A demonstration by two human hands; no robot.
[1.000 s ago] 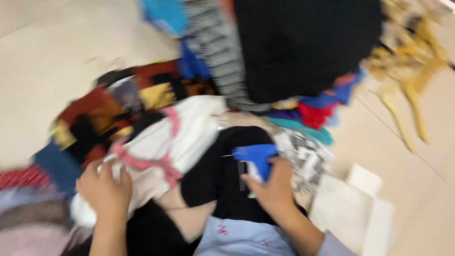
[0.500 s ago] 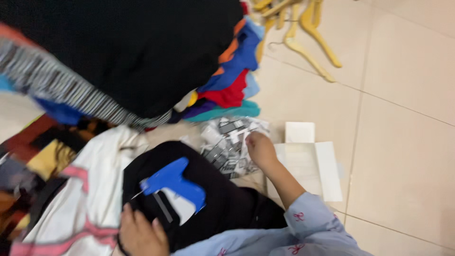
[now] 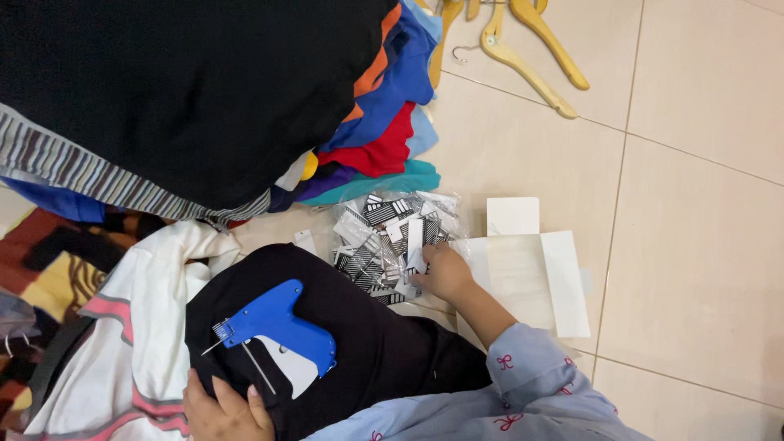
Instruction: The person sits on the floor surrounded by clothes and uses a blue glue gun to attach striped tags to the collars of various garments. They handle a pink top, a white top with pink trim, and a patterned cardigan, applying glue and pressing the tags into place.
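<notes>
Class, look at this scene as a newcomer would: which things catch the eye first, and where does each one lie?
A bright blue tagging gun lies on a black garment at lower centre, with the left hand resting on the cloth just below it. The right hand reaches into a clear bag of black-and-white tags on the tiled floor. A tall pile of folded clothes fills the upper left.

A clear bag of black-and-white striped tags (image 3: pixel 390 245) lies open on the floor at frame centre. Lower left, a blue tagging gun (image 3: pixel 278 324) lies flat on a black garment (image 3: pixel 367 343), needle pointing left.
</notes>
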